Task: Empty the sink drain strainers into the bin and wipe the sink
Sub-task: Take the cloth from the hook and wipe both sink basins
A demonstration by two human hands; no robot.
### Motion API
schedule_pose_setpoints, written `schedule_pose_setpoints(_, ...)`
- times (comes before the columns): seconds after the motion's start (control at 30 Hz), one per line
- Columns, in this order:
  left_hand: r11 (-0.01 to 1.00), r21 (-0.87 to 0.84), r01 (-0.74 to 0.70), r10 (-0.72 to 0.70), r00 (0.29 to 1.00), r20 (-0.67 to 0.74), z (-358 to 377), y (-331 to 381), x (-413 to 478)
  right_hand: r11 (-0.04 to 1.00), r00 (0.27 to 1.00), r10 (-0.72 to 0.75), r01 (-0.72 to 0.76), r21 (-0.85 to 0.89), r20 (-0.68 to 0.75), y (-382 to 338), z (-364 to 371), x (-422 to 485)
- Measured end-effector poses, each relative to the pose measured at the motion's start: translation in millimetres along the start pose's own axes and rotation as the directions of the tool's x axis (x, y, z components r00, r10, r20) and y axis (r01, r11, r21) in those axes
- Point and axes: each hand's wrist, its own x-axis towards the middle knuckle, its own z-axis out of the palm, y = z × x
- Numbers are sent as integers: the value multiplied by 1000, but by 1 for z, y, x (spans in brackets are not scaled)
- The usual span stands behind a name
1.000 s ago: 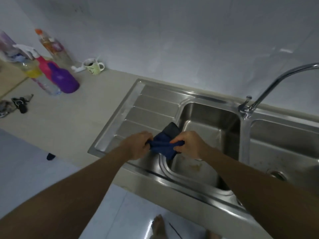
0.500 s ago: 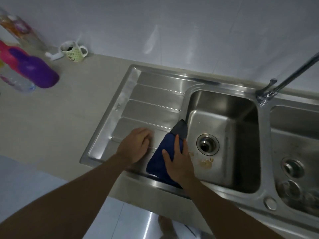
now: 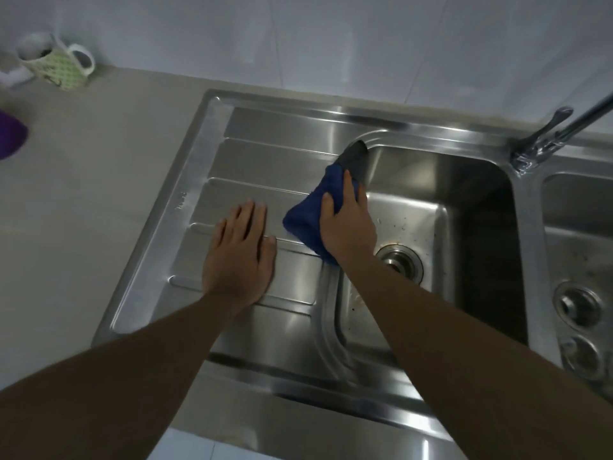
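Observation:
My right hand [image 3: 346, 219] presses a folded dark blue cloth [image 3: 303, 215] onto the left rim of the steel sink basin [image 3: 441, 180]; the cloth's dark tip reaches the basin's far left corner. My left hand [image 3: 240, 257] lies flat, fingers spread, on the ribbed draining board [image 3: 265, 154], holding nothing. The basin's drain [image 3: 403, 260] shows just right of my right forearm, with brown specks on the floor around it. A second basin [image 3: 577, 207] at the right edge has its own drain [image 3: 578, 305] and a round part below it.
A chrome tap [image 3: 547, 137] rises at the back between the two basins. A green-patterned mug [image 3: 54, 64] stands on the beige counter [image 3: 83, 194] at the back left, and a purple object [image 3: 10, 136] pokes in from the left edge. Tiled wall behind.
Both hands first held the cloth together. My left hand let go and lies flat on the draining board. My right hand slid the cloth along the rim towards the back.

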Motion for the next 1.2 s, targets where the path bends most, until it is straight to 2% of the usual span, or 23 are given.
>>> schedule_pose_setpoints(0.07,1000,15,-4,4,1000,11,0,1,-1,999,999,-52,52,-2,-14,4,4,-14)
schedule_pose_setpoints(0.2,999,51,-4,3,1000,31,-2,2,0,976,984,-178,173,-130,-29,14,4,-21)
schedule_pose_setpoints(0.33,999,32,0,-1,999,35,-6,4,0,981,995,-95,91,-169,-14,-3,-4,55)
schedule_pose_setpoints(0.43,999,53,-6,4,1000,30,-7,4,2,972,998,-28,14,-234,-57,-19,-4,93)
schedule_pose_setpoints(0.5,998,63,-8,7,1000,29,-7,4,2,960,995,-85,67,-271,-55,-19,1,83)
schedule_pose_setpoints(0.6,996,83,-11,8,999,33,-6,4,1,920,962,-272,258,-296,-8,-1,4,47)
schedule_pose_setpoints(0.67,996,83,-10,7,999,34,-5,3,1,893,942,-332,330,-305,48,7,-3,50)
schedule_pose_setpoints(0.73,997,78,-10,8,999,32,-5,3,1,871,942,-329,329,-364,64,4,-10,76)
schedule_pose_setpoints(0.8,997,77,-9,6,1000,28,-5,4,2,879,965,-257,251,-405,39,-9,-13,103)
schedule_pose_setpoints(0.9,996,83,-12,10,1000,23,-5,4,3,907,987,-158,131,-399,-36,-24,-5,110)
schedule_pose_setpoints(1.0,997,82,-14,12,1000,19,-5,4,3,884,954,-299,272,-381,-13,-16,-4,79)
schedule_pose_setpoints(1.1,996,82,-17,16,1000,16,-5,4,3,840,893,-440,445,-310,90,6,-13,60)
schedule_pose_setpoints(1.13,997,73,-16,15,1000,13,-5,5,3,844,889,-446,457,-280,107,9,-15,67)
schedule_pose_setpoints(1.2,998,64,-15,14,1000,12,-4,4,3,896,921,-382,389,-215,77,5,-16,86)
